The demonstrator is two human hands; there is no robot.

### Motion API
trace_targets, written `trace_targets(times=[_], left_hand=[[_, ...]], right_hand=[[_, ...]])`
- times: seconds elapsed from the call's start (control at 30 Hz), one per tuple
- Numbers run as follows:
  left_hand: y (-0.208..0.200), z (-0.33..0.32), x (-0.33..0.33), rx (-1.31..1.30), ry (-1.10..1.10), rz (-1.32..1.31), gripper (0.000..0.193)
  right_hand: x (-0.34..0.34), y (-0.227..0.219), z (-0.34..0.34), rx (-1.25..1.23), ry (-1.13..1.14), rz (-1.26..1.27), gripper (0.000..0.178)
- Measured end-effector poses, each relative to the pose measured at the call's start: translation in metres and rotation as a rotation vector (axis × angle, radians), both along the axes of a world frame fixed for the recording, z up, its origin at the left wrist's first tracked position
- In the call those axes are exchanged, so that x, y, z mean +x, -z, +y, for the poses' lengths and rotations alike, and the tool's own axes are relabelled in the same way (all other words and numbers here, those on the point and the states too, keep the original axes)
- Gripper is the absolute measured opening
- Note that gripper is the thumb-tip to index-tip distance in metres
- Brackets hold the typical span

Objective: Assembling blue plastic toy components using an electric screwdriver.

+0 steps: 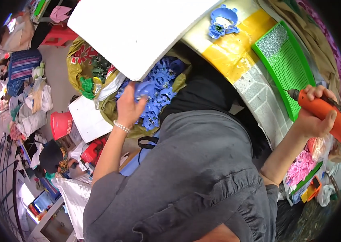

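My left hand [128,108], with a beaded bracelet at its wrist, is over a yellowish bag [108,111] heaped with blue plastic parts [160,80]. Its thumb and fingers are closed on one blue plastic part [145,89], slightly blurred, right below the corner of a white board [126,36]. My right hand [314,119] grips an orange power screwdriver [321,109] whose dark tip points left, over the edge of a green perforated tray [289,60]. Small silvery pieces lie at the tray's far end. Another blue plastic part [223,22], ring-shaped, sits on the table at the far side.
Yellow tape [239,52] covers part of the table. Beside the first bag are green pieces [87,86]. A white lid-like panel [89,119] and red bucket [61,125] stand at left. Pink pieces [299,167] lie at lower right. Another person [53,157] is at far left.
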State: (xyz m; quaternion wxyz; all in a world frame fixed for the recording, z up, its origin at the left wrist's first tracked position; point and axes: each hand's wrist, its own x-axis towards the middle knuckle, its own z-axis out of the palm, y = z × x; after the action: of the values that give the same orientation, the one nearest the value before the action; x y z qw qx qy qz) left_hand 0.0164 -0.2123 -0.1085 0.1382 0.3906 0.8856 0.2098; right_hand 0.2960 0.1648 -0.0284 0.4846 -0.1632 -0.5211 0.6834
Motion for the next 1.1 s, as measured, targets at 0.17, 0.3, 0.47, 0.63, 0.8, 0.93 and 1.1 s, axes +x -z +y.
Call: trace_targets(times=[0.17, 0.3, 0.47, 0.63, 0.8, 0.93, 1.1], left_hand=[[0.023, -0.058, -0.001, -0.208, 0.008, 0.314, 0.073], [0.029, -0.051, 0.016, -0.2, -0.007, 0.332, 0.073], [0.067, -0.062, 0.007, -0.087, -0.066, 0.326, 0.059], [0.069, -0.069, -0.012, 0.11, -0.125, 0.348, 0.046], [0.065, -0.086, -0.018, 0.279, -0.346, 0.171, 0.048], [0.065, -0.097, -0.01, 0.414, -0.519, -0.21, 0.045], [0.064, -0.11, -0.011, 0.517, -0.538, -0.355, 0.033]], right_hand=[[-0.008, -0.001, -0.007, -0.004, 0.005, 0.022, 0.049], [-0.021, -0.007, -0.018, 0.049, 0.0, 0.005, 0.045], [-0.018, -0.005, -0.02, -0.067, 0.03, 0.019, 0.046], [0.006, -0.002, -0.009, -0.032, 0.108, -0.074, 0.05], [0.01, 0.006, 0.009, -0.042, 0.083, -0.097, 0.052], [0.01, 0.007, 0.008, -0.043, 0.074, -0.084, 0.053], [0.013, 0.007, 0.01, -0.078, 0.019, -0.078, 0.056]])
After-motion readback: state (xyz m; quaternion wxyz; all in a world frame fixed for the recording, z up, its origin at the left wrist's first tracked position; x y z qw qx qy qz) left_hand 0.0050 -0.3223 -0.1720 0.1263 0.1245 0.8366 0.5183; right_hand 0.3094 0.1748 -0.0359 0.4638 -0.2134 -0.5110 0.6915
